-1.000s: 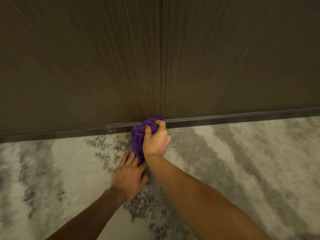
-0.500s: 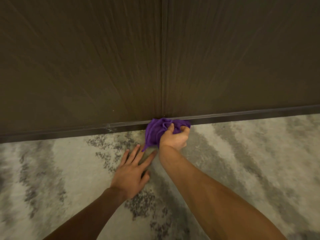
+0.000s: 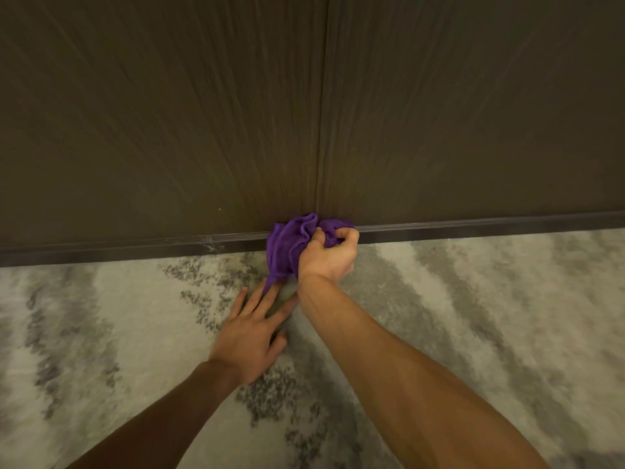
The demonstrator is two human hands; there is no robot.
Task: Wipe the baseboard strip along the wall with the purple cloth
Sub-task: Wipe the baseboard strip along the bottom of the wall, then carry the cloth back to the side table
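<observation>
A dark, glossy baseboard strip (image 3: 473, 225) runs along the foot of the brown wood-grain wall. My right hand (image 3: 329, 255) is shut on a bunched purple cloth (image 3: 287, 245) and presses it against the strip, just below the vertical seam in the wall panels. A tail of the cloth hangs down to the carpet and touches the fingertips of my left hand (image 3: 252, 336). That hand lies flat on the carpet with its fingers spread, holding nothing. The cloth hides the part of the strip behind it.
Grey and cream patterned carpet (image 3: 473, 316) covers the floor up to the strip. A pale scuff mark (image 3: 211, 243) shows on the strip left of the cloth. The wall panels (image 3: 169, 130) fill the upper half of the view.
My right hand carried the cloth rightward along the strip from its place a second ago, then slightly back left. My left hand stayed planted on the carpet, fingers now more spread.
</observation>
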